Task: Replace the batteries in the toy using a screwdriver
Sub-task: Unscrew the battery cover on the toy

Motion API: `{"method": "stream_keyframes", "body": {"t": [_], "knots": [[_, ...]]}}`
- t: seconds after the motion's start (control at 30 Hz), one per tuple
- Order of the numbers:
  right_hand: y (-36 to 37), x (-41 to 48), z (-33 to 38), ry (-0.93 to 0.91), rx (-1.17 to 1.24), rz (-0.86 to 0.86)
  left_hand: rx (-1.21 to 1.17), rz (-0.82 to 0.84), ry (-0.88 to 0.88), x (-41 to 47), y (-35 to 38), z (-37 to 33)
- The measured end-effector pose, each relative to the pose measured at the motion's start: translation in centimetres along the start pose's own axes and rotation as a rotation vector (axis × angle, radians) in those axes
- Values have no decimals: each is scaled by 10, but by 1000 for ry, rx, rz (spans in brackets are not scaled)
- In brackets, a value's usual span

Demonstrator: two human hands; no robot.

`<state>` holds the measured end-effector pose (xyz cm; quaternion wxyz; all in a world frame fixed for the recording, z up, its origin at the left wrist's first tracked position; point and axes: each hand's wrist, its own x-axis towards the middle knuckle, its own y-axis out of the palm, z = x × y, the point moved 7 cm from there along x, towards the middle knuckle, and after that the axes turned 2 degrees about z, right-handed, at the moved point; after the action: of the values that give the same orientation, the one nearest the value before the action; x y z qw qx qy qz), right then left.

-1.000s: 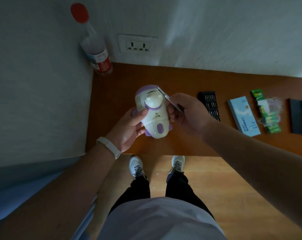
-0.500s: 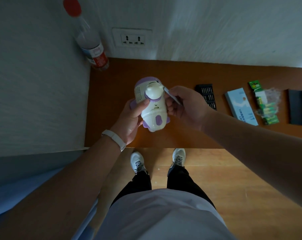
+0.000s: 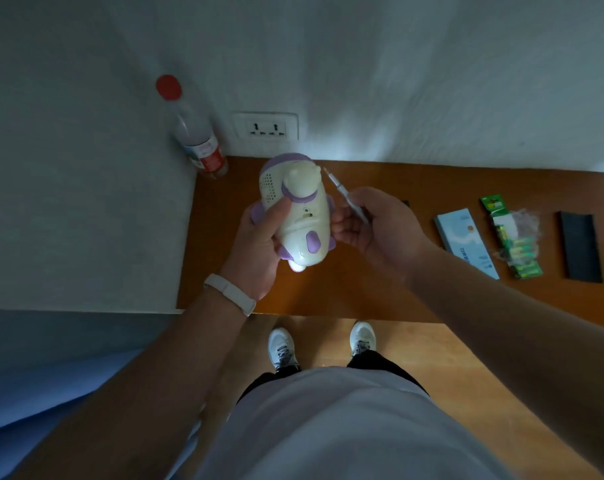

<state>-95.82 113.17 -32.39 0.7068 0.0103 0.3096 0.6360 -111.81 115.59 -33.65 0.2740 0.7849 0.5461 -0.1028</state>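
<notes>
Holding the white and purple plastic animal-shaped toy (image 3: 295, 216) above the orange-brown wooden table (image 3: 380, 292), the left hand (image 3: 259, 251) wraps its side with the thumb pressed across the front; the underside faces the camera, showing a closed hatch with one small screw near its top edge; the right hand (image 3: 373, 226) steadies the toy's other side with its fingertips while the thin silver metal screwdriver (image 3: 345, 195) is pinched between thumb and fingers, its tip pointing up and away, clear of the toy.

Judging from this, the step in hand is the lining-up before unscrewing the battery cover; the hatch looks still shut, so little of the task is done; the next move calls for swinging the tip down into the screw head and keeping the toy firm against the twist.

Over to the right on the table lies the green pack of fresh batteries (image 3: 512, 237), well apart from the hands.
</notes>
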Motion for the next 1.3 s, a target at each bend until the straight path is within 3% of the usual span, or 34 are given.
{"method": "stream_keyframes", "body": {"t": [0.23,0.43,0.77,1.3], "knots": [[-15,-32,58,-82,-82,32,-1,22,165,-14,43,-50],[-29,-62,100,-141,-221,81,129,-62,298,-32,86,-82],[-65,-117,175,-468,-848,26,80,-281,450,-61,126,-97],[-47,-168,223,-761,-1138,180,75,-406,588,-104,150,-102]]}}
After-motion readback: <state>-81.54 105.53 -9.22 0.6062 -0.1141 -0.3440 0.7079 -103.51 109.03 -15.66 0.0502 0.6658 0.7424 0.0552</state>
